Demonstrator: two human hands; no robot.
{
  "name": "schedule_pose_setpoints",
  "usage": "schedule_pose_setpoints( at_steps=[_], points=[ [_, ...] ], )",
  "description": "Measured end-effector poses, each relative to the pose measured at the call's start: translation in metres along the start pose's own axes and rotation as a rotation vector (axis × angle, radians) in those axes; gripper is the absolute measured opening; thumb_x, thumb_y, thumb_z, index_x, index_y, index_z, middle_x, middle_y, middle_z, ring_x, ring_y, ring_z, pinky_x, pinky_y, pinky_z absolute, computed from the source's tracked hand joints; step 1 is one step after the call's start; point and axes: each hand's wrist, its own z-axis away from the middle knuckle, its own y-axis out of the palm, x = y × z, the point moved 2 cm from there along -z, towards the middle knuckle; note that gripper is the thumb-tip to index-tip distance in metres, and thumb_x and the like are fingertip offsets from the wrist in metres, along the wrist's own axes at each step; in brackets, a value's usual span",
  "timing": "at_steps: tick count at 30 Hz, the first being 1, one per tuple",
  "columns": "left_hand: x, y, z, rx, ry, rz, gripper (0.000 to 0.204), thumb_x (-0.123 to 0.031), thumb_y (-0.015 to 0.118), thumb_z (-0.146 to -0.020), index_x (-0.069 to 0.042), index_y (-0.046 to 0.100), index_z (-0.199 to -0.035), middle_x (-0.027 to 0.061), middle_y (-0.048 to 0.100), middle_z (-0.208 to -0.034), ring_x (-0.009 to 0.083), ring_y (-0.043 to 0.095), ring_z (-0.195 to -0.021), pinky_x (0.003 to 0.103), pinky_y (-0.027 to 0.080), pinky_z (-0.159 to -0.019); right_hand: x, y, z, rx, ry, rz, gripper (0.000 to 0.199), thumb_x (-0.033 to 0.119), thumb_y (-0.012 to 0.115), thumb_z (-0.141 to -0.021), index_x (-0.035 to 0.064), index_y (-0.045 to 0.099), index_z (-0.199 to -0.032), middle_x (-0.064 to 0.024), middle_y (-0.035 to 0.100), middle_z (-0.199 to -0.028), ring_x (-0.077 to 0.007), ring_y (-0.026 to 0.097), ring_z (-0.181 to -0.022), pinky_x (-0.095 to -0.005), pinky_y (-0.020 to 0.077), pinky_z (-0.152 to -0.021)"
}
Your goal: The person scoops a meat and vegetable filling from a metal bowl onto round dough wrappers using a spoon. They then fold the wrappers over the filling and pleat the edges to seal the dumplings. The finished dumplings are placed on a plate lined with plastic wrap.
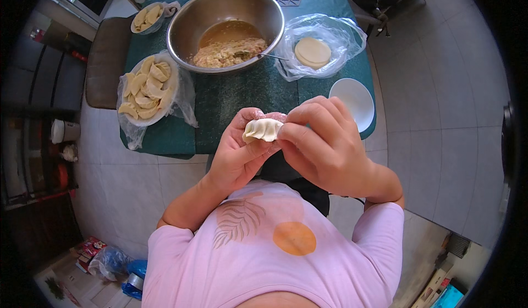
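Observation:
A pale dumpling (262,130) with a pleated edge is held up in front of the table's near edge. My left hand (236,148) cradles it from below and behind, fingers closed around it. With its thumb and fingertips, my right hand (322,140) pinches the dumpling's right end. Beyond the hands stands a large steel bowl (181,19) of minced filling (228,53), with a utensil handle leaning over its right rim. Round dough wrappers (312,52) lie stacked on a clear plastic bag (349,35) to the right of that bowl.
A plate of finished dumplings (144,92) sits on plastic at the table's left. Farther back is a smaller bowl of dumplings (147,19). Near the right edge stands a white bowl (353,101). The green tablecloth (214,101) is dusted with flour. A brown chair (107,63) adjoins the left side.

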Motion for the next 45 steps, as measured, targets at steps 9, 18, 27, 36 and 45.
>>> schedule_pose_setpoints(
  at_steps=[9, 18, 27, 36, 45],
  points=[
    [-0.003, 0.001, -0.001, 0.034, 0.047, -0.02, 0.035, 0.006, 0.057, -0.084, -0.009, 0.046, -0.113, 0.0175, 0.048, -0.122, 0.0285, 0.049, -0.117, 0.039, 0.044, -0.098, 0.003, -0.012, 0.002, -0.017, 0.095, -0.065, 0.032, 0.002, 0.072, -0.064, 0.0048, 0.058, -0.092, -0.0081, 0.052, -0.086, -0.0249, 0.053, -0.076, -0.0346, 0.0404, -0.064],
    [-0.006, 0.007, 0.0, -0.053, 0.049, -0.13, 0.033, 0.001, 0.059, -0.085, -0.007, 0.045, -0.115, 0.0201, 0.048, -0.124, 0.0314, 0.052, -0.114, 0.038, 0.046, -0.097, -0.005, -0.009, 0.008, -0.004, 0.211, -0.177, 0.027, 0.005, 0.07, -0.07, 0.004, 0.057, -0.093, -0.0098, 0.054, -0.088, -0.027, 0.054, -0.076, -0.0356, 0.0422, -0.064],
    [-0.009, 0.01, -0.001, -0.141, 0.103, -0.291, 0.034, -0.001, 0.06, -0.085, -0.003, 0.047, -0.116, 0.0179, 0.054, -0.116, 0.0272, 0.055, -0.109, 0.037, 0.049, -0.093, -0.007, -0.002, 0.018, 0.017, 0.251, -0.284, 0.034, 0.003, 0.069, -0.074, 0.0019, 0.053, -0.103, -0.012, 0.057, -0.086, -0.0251, 0.058, -0.075, -0.0311, 0.0468, -0.059],
    [-0.026, 0.013, 0.003, -0.135, 0.066, -1.048, 0.039, 0.006, 0.063, -0.08, -0.001, 0.05, -0.116, 0.0103, 0.057, -0.111, 0.0149, 0.057, -0.1, 0.026, 0.049, -0.084, -0.015, 0.025, 0.021, 0.185, 0.645, -0.816, 0.044, -0.004, 0.063, -0.079, 0.0034, 0.045, -0.119, -0.0096, 0.055, -0.103, -0.0169, 0.06, -0.091, -0.0277, 0.0511, -0.078],
    [-0.041, 0.01, 0.013, -0.111, 0.299, -1.096, 0.029, 0.008, 0.064, -0.078, -0.001, 0.053, -0.104, 0.0138, 0.055, -0.11, 0.0162, 0.059, -0.098, 0.026, 0.051, -0.08, -0.013, 0.071, 0.028, -0.048, 0.737, -1.387, 0.038, -0.008, 0.058, -0.082, 0.0009, 0.043, -0.116, -0.0106, 0.057, -0.103, -0.0146, 0.059, -0.097, -0.0271, 0.0505, -0.083]
  ],
)
